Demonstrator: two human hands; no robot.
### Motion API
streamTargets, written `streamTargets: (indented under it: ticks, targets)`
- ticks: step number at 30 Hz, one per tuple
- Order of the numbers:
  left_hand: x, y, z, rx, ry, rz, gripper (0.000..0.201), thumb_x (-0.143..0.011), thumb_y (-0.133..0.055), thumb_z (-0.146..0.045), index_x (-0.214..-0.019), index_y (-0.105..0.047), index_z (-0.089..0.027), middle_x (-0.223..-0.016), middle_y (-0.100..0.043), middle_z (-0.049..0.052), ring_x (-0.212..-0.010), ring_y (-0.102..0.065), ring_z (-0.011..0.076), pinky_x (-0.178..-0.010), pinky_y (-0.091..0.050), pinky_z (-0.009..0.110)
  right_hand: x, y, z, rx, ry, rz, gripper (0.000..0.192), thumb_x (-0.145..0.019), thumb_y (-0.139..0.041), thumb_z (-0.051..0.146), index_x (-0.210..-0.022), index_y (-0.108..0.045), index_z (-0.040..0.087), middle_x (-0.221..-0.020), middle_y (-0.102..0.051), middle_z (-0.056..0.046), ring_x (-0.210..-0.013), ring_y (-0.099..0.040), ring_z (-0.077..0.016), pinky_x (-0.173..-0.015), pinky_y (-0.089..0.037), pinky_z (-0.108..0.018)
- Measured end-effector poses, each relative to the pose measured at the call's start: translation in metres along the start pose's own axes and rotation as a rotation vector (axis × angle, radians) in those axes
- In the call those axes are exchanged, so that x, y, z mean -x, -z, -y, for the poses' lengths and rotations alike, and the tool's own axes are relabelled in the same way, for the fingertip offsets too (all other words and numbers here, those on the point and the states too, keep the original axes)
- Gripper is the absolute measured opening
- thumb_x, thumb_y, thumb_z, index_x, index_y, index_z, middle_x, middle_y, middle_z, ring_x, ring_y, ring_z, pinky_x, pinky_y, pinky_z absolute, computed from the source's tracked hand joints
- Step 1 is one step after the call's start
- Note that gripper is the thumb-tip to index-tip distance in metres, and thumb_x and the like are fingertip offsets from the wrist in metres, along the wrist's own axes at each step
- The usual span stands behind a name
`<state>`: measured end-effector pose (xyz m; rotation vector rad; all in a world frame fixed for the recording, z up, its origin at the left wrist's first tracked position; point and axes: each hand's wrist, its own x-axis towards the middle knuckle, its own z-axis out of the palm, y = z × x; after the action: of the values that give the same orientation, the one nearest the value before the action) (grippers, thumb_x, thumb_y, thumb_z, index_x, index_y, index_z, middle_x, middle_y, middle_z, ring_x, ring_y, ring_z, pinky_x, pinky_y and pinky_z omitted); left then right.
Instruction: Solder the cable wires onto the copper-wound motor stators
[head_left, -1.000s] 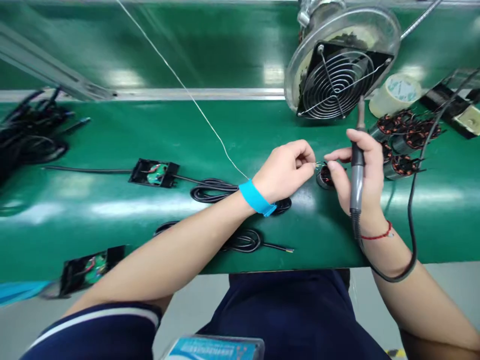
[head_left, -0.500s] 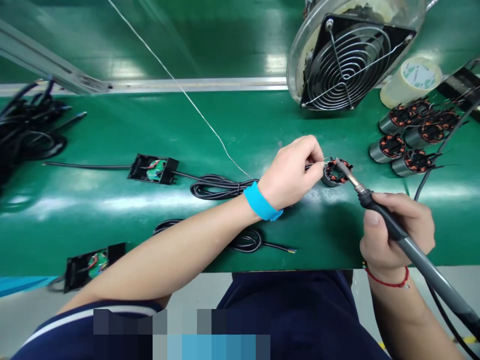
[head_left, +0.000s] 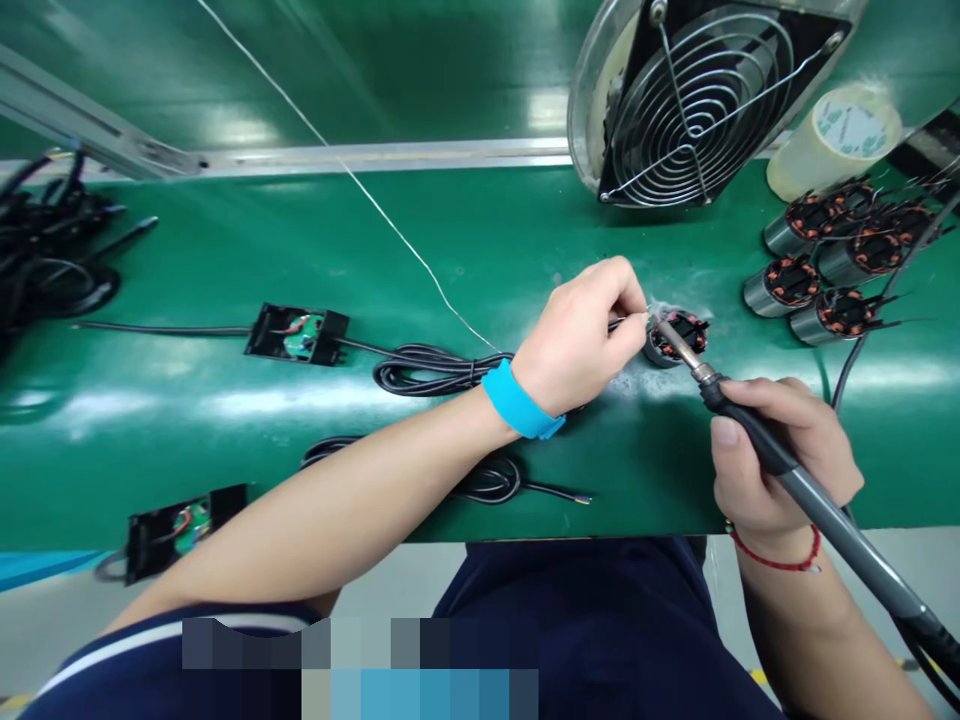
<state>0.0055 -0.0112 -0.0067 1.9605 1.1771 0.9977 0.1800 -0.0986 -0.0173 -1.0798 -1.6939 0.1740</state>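
Note:
My left hand (head_left: 581,325) is closed in a pinch on a thin wire, close beside a motor stator (head_left: 686,330) with black and copper-coloured windings. The fingers hide most of the wire. In my right hand (head_left: 787,455) is a soldering iron (head_left: 825,510), gripped around its dark handle. Its tip lies at the stator's left rim, near my left fingertips, and faint smoke hangs there. A thin silvery strand (head_left: 390,222), which looks like solder wire, runs from the top down behind my left wrist. A coiled black cable (head_left: 427,370) lies partly under my left wrist.
Several more stators (head_left: 784,285) stand at the right, before a roll of tape (head_left: 836,140). A fan with a wire guard (head_left: 690,130) stands behind the work. Open black boxes with green circuit boards (head_left: 296,335) lie left; a cable heap (head_left: 56,240) is at the far left.
The soldering iron's tip has moved left across the stator towards my left fingertips, and smoke now shows there. My left hand keeps its pinch. The view has shifted slightly.

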Motion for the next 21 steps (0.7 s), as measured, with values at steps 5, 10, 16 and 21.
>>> streamTargets:
  ticks: [5, 10, 16, 21]
  targets:
    - [0.0, -0.001, 0.002, 0.03, -0.001, -0.009, 0.021, -0.078, -0.054, -0.002, -0.071, -0.047, -0.02, -0.071, -0.056, -0.001, -0.07, -0.056, 0.0135, -0.069, -0.05, 0.03, -0.001, 0.001, 0.001, 0.018, 0.002, 0.009, 0.031, -0.08, -0.067, 0.011, -0.109, -0.068, 0.019, -0.081, -0.069, -0.002, -0.061, -0.056, -0.0139, -0.055, -0.048, -0.03]
    - [0.0, -0.001, 0.0, 0.037, 0.015, 0.0, 0.02, -0.079, -0.054, -0.003, -0.071, -0.046, -0.02, -0.071, -0.056, -0.001, -0.072, -0.057, 0.0144, -0.07, -0.05, 0.031, 0.0, 0.001, 0.001, 0.052, 0.001, -0.004, 0.032, -0.08, -0.068, 0.014, -0.111, -0.068, 0.021, -0.081, -0.069, -0.002, -0.061, -0.057, -0.0151, -0.055, -0.049, -0.032]
    - [0.0, 0.0, -0.001, 0.043, 0.04, 0.013, 0.02, -0.079, -0.054, -0.005, -0.071, -0.046, -0.02, -0.071, -0.056, 0.0, -0.072, -0.056, 0.0149, -0.068, -0.049, 0.031, 0.0, 0.001, -0.001, 0.186, -0.062, 0.003, 0.043, -0.086, -0.067, 0.025, -0.127, -0.062, 0.035, -0.098, -0.074, -0.003, -0.073, -0.066, -0.0225, -0.064, -0.057, -0.04]
    - [0.0, 0.0, -0.003, 0.032, 0.044, 0.019, 0.02, -0.079, -0.055, -0.004, -0.071, -0.046, -0.02, -0.071, -0.056, 0.0, -0.071, -0.055, 0.0144, -0.067, -0.048, 0.03, -0.017, 0.002, 0.0, 0.112, -0.208, 0.107, 0.053, -0.092, -0.066, 0.031, -0.142, -0.05, 0.037, -0.123, -0.071, -0.002, -0.091, -0.074, -0.0225, -0.081, -0.062, -0.04]
